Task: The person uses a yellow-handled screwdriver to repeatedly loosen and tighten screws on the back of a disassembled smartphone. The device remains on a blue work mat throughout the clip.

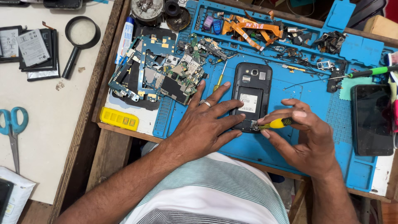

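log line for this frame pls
left hand: flat, steadying opened phone | right hand: yellow screwdriver, tip at phone's bottom edge | surface: blue mat

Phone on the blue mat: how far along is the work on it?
Done: the phone lies face down, back cover off, insides exposed. In hand: the left hand steadies it while the right hand works a yellow-handled screwdriver at its bottom edge. Left: the inner frame still looks in place.

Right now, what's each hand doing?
Left hand: open, flat, steadying the phone.
Right hand: closed on a yellow screwdriver.
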